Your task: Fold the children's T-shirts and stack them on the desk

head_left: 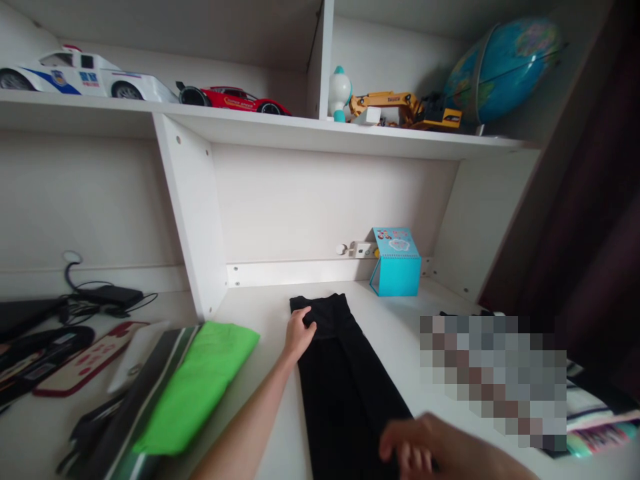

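A pair of black trousers [345,380] lies lengthwise on the white desk, its waistband towards the back wall. My left hand [300,333] is at the waistband's left edge, with thumb and fingers curled onto the black cloth. Over the lower right side of the trousers is my right hand [413,443], its fingers bent and smeared by motion. Whether it grips any cloth is hidden. The near end of the trousers runs out of the bottom of the head view.
Left of the trousers lies bright green folded cloth [205,387] beside dark striped cloth [150,393]. A blue desk calendar [399,275] stands at the back, near a power socket [363,250]. A pixelated patch [495,373] hides things at right. Toys and a globe [505,70] sit above.
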Available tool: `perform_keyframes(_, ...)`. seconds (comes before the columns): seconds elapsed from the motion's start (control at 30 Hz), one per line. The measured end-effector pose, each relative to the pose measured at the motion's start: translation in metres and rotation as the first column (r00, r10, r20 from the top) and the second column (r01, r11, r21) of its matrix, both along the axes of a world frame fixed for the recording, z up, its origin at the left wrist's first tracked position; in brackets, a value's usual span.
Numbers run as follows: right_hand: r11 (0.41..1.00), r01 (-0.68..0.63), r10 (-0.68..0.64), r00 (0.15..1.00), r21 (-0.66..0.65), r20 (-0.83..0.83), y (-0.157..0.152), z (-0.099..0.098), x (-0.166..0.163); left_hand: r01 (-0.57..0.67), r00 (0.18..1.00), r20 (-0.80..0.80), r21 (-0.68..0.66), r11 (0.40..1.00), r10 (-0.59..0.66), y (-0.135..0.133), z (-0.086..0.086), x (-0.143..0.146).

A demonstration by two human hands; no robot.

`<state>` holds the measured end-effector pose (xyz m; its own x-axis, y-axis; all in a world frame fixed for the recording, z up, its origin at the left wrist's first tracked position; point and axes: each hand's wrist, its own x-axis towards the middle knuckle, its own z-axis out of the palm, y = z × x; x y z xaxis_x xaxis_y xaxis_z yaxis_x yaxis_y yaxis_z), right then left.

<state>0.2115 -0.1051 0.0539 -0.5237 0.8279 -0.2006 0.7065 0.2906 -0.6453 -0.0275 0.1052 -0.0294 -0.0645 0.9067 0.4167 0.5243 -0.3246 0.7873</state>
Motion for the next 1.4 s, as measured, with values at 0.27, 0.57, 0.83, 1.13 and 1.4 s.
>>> perform_keyframes(0.27,0.851,0.264,-0.318,0.947,0.455,0.047,0.189,-0.018,-0.027,-0.024,0.999,-0.043,-0.021,0.999,0.023,-0.005,0.003,0.002)
perform_keyframes(0.57,0.755,0.582,-0.621,0.783,0.302,0.045,0.285,-0.054,-0.038,-0.04,0.998,-0.055,-0.017,0.999,0.039,-0.005,0.001,0.003)
perform_keyframes(0.83,0.78,0.587,-0.59,0.806,0.216,-0.059,0.31,-0.065,-0.04,-0.038,0.997,-0.075,-0.006,0.999,0.037,-0.006,0.0,0.004)
perform_keyframes(1.13,0.672,0.663,-0.668,0.735,0.329,-0.116,0.319,-0.069,-0.044,-0.053,0.996,-0.074,-0.029,0.998,0.051,-0.007,0.001,0.004)
perform_keyframes(1.4,0.614,0.633,-0.697,0.715,0.471,-0.051,0.316,-0.085,-0.062,-0.103,0.991,-0.095,-0.066,0.993,0.096,-0.005,-0.002,0.006)
